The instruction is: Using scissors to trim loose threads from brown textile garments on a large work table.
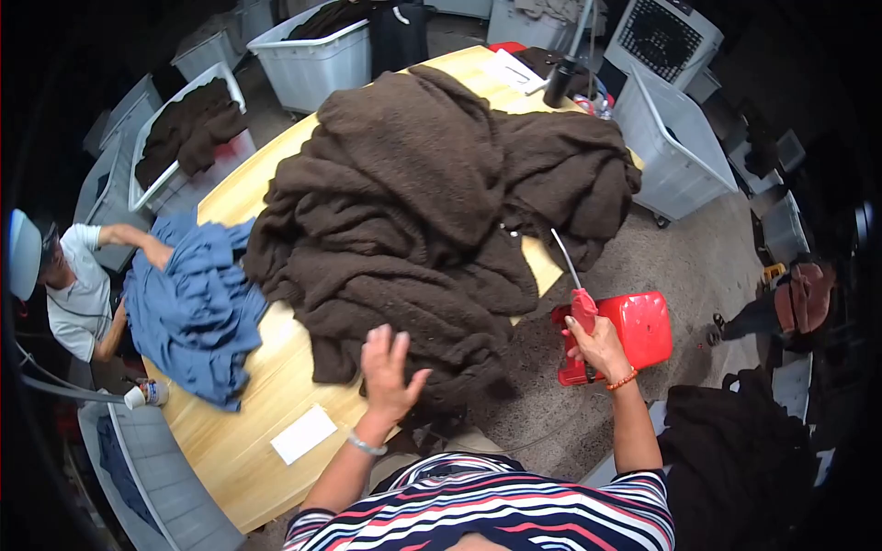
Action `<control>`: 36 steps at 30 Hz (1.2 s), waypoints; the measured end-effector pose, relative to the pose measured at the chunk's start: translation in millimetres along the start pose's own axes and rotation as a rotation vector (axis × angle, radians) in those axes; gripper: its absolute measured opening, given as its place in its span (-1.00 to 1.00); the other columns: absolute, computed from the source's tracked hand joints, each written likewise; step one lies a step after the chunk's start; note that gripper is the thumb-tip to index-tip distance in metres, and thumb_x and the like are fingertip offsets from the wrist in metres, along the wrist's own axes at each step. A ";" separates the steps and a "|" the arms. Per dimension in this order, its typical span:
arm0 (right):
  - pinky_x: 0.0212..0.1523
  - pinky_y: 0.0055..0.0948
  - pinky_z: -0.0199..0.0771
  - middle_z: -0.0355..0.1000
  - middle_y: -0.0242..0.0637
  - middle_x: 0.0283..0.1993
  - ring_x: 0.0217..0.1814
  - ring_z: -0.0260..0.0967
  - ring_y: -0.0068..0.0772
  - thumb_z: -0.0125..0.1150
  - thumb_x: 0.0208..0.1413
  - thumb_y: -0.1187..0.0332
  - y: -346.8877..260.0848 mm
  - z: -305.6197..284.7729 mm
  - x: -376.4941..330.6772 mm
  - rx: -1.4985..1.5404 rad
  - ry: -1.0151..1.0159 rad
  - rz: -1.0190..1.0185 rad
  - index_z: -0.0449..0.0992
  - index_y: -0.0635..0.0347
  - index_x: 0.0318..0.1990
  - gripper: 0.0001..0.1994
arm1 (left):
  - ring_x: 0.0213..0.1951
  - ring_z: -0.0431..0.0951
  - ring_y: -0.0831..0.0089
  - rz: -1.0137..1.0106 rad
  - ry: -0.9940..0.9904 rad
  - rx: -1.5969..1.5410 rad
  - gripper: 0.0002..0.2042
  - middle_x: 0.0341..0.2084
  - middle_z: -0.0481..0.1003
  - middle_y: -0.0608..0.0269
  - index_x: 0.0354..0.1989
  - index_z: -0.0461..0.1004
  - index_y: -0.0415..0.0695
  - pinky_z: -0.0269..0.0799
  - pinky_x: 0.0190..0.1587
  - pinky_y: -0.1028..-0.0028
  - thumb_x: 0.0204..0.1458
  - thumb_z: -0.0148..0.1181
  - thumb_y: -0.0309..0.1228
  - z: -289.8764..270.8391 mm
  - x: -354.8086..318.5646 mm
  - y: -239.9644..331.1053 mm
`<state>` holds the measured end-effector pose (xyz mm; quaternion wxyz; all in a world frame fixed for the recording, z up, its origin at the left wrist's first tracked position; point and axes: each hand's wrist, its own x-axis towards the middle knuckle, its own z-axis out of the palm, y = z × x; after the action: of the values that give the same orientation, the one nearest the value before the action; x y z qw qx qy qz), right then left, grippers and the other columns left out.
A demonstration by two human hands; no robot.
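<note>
A large heap of dark brown fleecy cloth [395,174] covers most of the wooden table. Over its near edge my left hand [390,378] is open, fingers spread, holding nothing; whether it touches the cloth I cannot tell. My right hand [602,349], to the right of the heap, is closed round the red handle of a long, thin-bladed tool [582,305]. Its blade points up and away, close to the brown cloth. The exact kind of tool is not clear. Below that hand a red plastic stool [645,326] stands on the floor.
A co-worker [78,285] at the left handles blue cloth [197,308] on the table [230,459]. A white sheet [304,434] lies near me. White bins [675,156] stand around, and another person [799,298] is at the right. Brown cloth [735,441] is piled at lower right.
</note>
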<state>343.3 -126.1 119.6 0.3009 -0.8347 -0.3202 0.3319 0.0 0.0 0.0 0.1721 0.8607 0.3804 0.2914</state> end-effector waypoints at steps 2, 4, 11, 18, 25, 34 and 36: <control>-0.61 -0.41 0.48 0.50 -0.19 -0.54 -0.64 0.47 -0.41 0.14 0.20 0.12 -2.5 10.1 -15.6 -0.030 0.061 0.047 0.49 0.42 -0.30 -0.60 | 0.40 -0.07 -0.05 0.175 -0.181 0.031 -0.20 0.35 0.05 -0.04 0.33 0.16 -0.09 -0.22 0.38 -0.05 -0.09 0.35 -0.09 8.0 29.3 8.5; -0.60 -0.41 0.48 0.50 -0.20 -0.56 -0.64 0.47 -0.41 0.15 0.20 0.12 18.7 -44.0 5.7 -0.073 0.043 0.021 0.49 0.41 -0.32 -0.60 | 0.39 -0.06 -0.05 0.260 -0.259 0.061 -0.17 0.34 0.06 -0.04 0.34 0.14 -0.07 -0.24 0.37 -0.10 -0.11 0.34 -0.05 69.1 62.1 61.2; -0.59 -0.43 0.48 0.47 -0.24 -0.63 -0.65 0.45 -0.44 0.20 0.16 0.11 14.6 -23.8 0.2 -0.070 0.006 0.090 0.53 0.35 -0.41 -0.61 | 0.29 0.14 0.16 -0.016 -0.525 0.404 -0.26 0.22 0.24 0.19 0.20 0.30 0.11 0.10 0.18 -0.18 -0.27 0.44 -0.21 67.0 48.0 -29.5; -0.61 -0.50 0.47 0.47 -0.30 -0.63 -0.66 0.43 -0.51 0.23 0.13 0.06 -12.9 -16.5 44.9 -0.038 -0.085 0.139 0.57 0.32 -0.42 -0.59 | 0.30 0.09 0.06 -0.022 -0.576 0.344 -0.22 0.21 0.20 0.16 0.21 0.30 0.12 -0.02 0.22 -0.32 -0.34 0.45 -0.31 2.1 20.4 -79.2; -0.69 -0.53 0.27 0.38 -0.37 -0.74 -0.74 0.30 -0.62 0.26 0.10 0.06 -56.5 -21.0 134.1 0.027 0.006 -0.077 0.51 0.24 -0.54 -0.60 | 0.31 0.17 0.07 -0.326 -0.721 -0.204 -0.24 0.20 0.31 0.02 0.25 0.31 -0.07 0.00 0.35 0.07 -0.22 0.45 -0.21 -16.4 60.9 -71.9; -0.66 -0.60 0.28 0.43 -0.47 -0.60 -0.70 0.28 -0.68 0.27 0.12 0.05 -129.8 -38.1 342.7 0.321 0.058 -0.322 0.57 0.26 -0.44 -0.61 | 0.20 0.30 0.21 -1.004 0.197 -1.269 -0.20 0.20 0.26 0.11 0.35 0.02 -0.16 0.25 0.18 0.15 0.06 0.28 -0.04 31.7 206.2 -114.0; -0.63 -0.54 0.24 0.30 -0.50 -0.68 -0.70 0.24 -0.65 0.29 0.09 0.03 -160.2 -33.8 386.9 0.186 0.041 -0.360 0.44 0.20 -0.60 -0.57 | 0.16 0.33 0.22 -1.068 0.252 -1.320 -0.31 0.17 0.29 0.06 0.18 0.17 -0.23 0.32 0.15 0.19 0.04 0.29 -0.02 45.4 235.0 -125.9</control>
<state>537.2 246.5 114.5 0.4375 -0.7392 -0.4260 0.2840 86.0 256.0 -13.1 0.7083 0.2511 0.5034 0.4265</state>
